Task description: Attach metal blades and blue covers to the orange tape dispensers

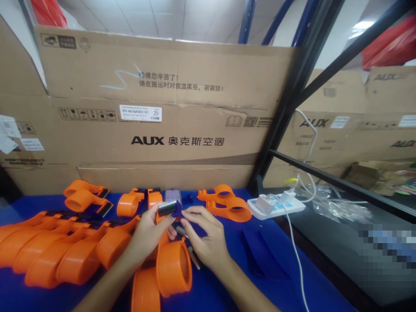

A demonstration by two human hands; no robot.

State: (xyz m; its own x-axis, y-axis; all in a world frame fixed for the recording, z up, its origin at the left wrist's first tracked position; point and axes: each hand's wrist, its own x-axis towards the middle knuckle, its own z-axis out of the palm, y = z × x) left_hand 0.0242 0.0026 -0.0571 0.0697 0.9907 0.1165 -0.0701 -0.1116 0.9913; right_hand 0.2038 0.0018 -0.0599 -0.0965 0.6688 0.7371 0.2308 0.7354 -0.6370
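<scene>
My left hand (pixel 151 227) is closed around the head of an orange tape dispenser, with a black roller (pixel 167 209) showing above its thumb. The orange ring (pixel 173 266) below appears to belong to this dispenser; the join is partly behind my fingers. My right hand (pixel 206 236) pinches at a small dark blue plastic piece (pixel 178 210) at the roller's right end. Its fingertips partly cover the piece. Under my hands lie thin metal strips (pixel 195 258) on the blue table surface. Another orange ring (pixel 146 290) sits just below the held one.
A row of orange tape dispensers (pixel 78 262) lies at left, with more (pixel 128 203) behind. Two orange dispenser bodies (pixel 229 208) lie right of centre, near a white power strip (pixel 276 206) with cables. A phone (pixel 173 196) rests at the back before a large carton (pixel 182 125).
</scene>
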